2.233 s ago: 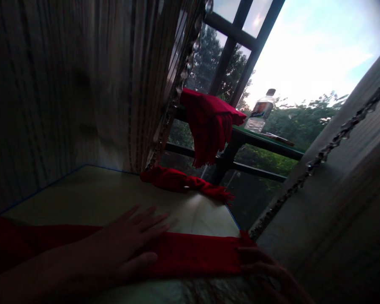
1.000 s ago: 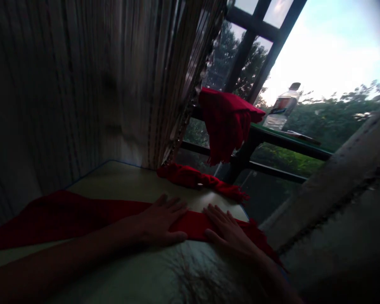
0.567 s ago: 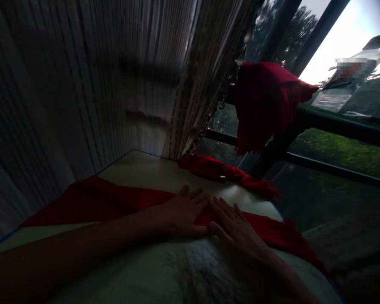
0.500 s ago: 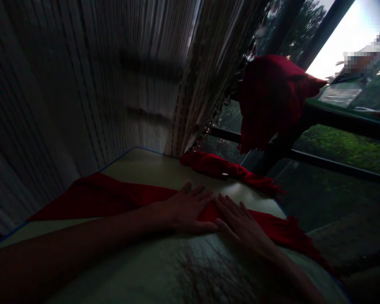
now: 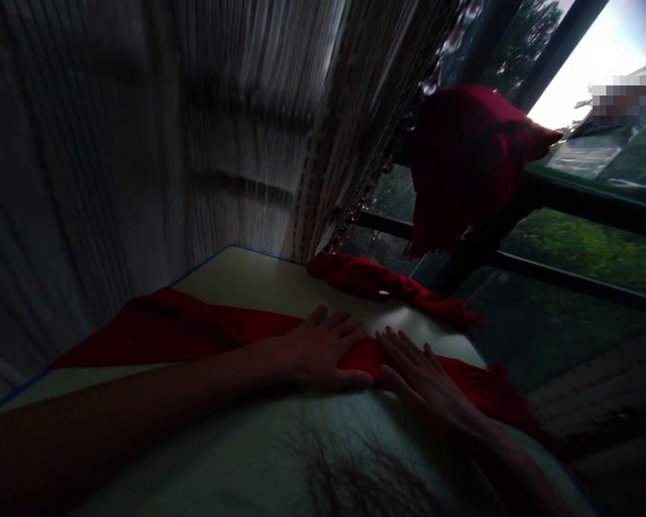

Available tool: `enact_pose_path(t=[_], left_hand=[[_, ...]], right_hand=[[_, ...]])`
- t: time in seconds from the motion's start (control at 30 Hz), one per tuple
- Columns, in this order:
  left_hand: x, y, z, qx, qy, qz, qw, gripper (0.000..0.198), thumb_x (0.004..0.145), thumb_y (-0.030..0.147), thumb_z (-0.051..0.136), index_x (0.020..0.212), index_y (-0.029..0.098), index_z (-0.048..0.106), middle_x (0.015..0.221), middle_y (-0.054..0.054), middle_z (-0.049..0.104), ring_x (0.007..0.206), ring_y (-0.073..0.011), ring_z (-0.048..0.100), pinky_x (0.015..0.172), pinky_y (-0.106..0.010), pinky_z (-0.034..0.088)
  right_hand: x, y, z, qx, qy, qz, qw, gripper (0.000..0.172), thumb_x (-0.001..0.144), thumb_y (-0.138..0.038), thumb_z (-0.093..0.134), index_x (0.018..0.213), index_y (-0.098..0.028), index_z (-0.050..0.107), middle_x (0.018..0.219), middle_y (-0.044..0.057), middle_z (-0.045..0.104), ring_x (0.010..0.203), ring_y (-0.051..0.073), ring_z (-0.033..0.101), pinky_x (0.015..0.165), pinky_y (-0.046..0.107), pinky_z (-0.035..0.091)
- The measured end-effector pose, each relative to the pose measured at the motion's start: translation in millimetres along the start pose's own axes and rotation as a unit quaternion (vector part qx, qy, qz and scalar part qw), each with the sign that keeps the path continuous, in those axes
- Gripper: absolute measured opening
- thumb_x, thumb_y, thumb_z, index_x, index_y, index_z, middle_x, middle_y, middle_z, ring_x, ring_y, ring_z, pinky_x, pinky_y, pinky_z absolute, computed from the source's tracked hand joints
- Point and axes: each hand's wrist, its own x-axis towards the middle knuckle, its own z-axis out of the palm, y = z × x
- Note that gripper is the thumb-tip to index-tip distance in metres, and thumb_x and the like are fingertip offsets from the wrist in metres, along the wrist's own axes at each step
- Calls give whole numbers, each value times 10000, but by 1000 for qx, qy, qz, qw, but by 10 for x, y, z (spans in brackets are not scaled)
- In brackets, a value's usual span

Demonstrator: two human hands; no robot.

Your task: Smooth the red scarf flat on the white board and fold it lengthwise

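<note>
A long red cloth (image 5: pixel 177 327) with a fringed right end lies across a pale table (image 5: pixel 220 273) with a blue edge. My left hand (image 5: pixel 326 352) rests palm down on its middle part, fingers spread. Just to the right, my right hand (image 5: pixel 420 370) lies flat on the same cloth, its fingers stretched out and holding nothing. A small gap with red cloth showing separates the two hands. Farther back, a second red fringed piece (image 5: pixel 392 283) lies bunched along the table's far right edge, with a small pale spot on it.
A red fringed cloth (image 5: pixel 468 165) hangs by the window bars at the upper right. String curtains (image 5: pixel 258 143) with beads hang behind the table. Greenery shows through the window. Dark strands like hair (image 5: pixel 360 467) show at the bottom.
My right hand has slid a little to the right, widening the gap between my hands. My left hand has barely moved. The view has shifted slightly.
</note>
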Motion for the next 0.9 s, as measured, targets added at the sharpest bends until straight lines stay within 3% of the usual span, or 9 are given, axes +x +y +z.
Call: enact_pose_path(t=[0.23,0.37,0.53,0.63,0.77,0.9], left_hand=[[-1,15,-23,-1,-10,-1,1000,873,992,812,279,1661,250,292,1743,-108,181,1614,-381,118,1270,-660,23],[-2,39,-54,-3,-15,-2,1000,858,1004,793,282,1665,246,281,1742,-108,190,1615,-374,112,1275,-650,25],[-2,43,-70,0,-17,-1,1000,860,1005,791,284,1666,241,279,1742,-111,184,1618,-375,89,1273,-658,19],[-4,44,-67,4,-20,-4,1000,859,1004,791,284,1667,245,275,1743,-112,183,1616,-382,96,1273,-658,24],[-12,44,-58,4,-19,-6,1000,857,1003,792,286,1666,250,280,1743,-107,188,1614,-388,98,1274,-656,24],[-2,4,-28,-4,-11,0,1000,863,995,802,287,1661,254,296,1740,-103,197,1613,-383,116,1277,-645,22]], right_hand=[[-50,325,71,-28,10,42,999,761,1028,-688,246,1676,-288,239,1745,57,140,1599,329,99,1266,660,109],[-54,344,72,-33,51,45,997,724,1044,-650,218,1681,-305,217,1747,44,152,1599,328,106,1265,660,117],[-42,410,40,-25,14,55,998,747,1042,-665,190,1685,-284,187,1756,64,119,1606,291,57,1266,654,66],[-49,461,59,-30,68,67,995,735,1052,-637,151,1688,-270,175,1758,70,121,1609,276,50,1272,642,64],[-52,495,80,-35,52,70,996,717,1052,-634,166,1679,-288,219,1753,66,173,1608,281,87,1266,651,103],[-18,507,75,-38,88,77,992,718,1055,-623,139,1687,-284,171,1756,64,149,1610,270,77,1266,649,102]])
